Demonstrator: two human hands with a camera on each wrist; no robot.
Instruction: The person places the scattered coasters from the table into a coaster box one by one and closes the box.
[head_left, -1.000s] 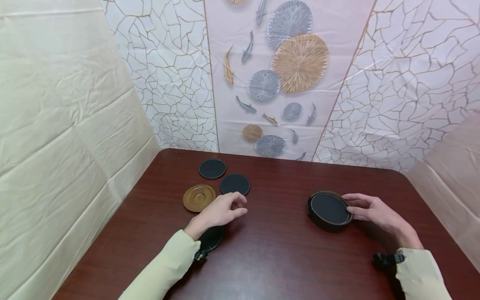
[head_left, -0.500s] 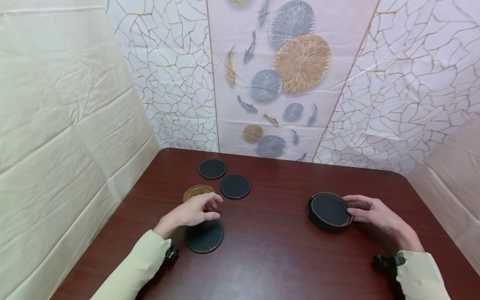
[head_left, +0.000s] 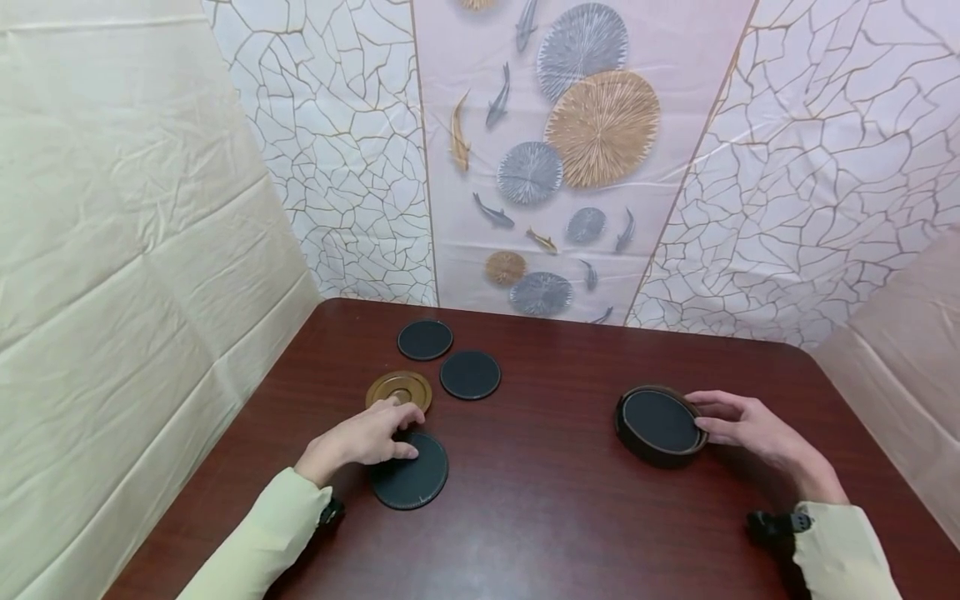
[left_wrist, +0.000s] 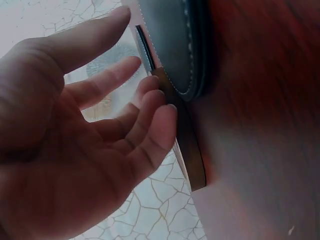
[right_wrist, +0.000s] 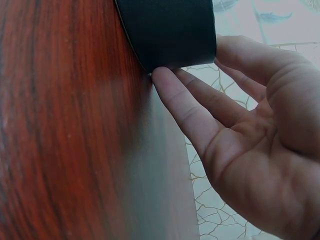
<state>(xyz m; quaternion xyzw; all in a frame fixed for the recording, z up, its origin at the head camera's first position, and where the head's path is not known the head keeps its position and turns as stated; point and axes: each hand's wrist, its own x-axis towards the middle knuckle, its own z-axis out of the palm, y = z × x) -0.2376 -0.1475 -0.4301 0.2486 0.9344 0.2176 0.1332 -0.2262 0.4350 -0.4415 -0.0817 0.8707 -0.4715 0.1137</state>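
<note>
My left hand point(head_left: 360, 435) hangs over a round black stitched coaster point(head_left: 412, 483), fingers loosely bent and nothing in them. In the left wrist view a gap appears between the thumb and that coaster point(left_wrist: 172, 40), whose edge looks layered. A brown ringed wooden disc point(head_left: 386, 383) lies just beyond, partly covered by the fingers. On the right, my right hand point(head_left: 757, 429) touches the side of a round dark holder point(head_left: 645, 446), which has a black disc point(head_left: 660, 419) inside its rim. Fairly straight fingers rest against the holder's wall point(right_wrist: 170, 35) in the right wrist view, the thumb near its rim.
Two more black coasters, one farther back point(head_left: 425, 340) and one to its right point(head_left: 470, 374), lie flat on the dark red-brown table point(head_left: 540, 500). A patterned curtain point(head_left: 360, 150) hangs behind the table, with pale cloth point(head_left: 150, 292) along the left side.
My left hand has moved left and lowered over the near black coaster, uncovering more of it. The right hand and the holder stay where they were.
</note>
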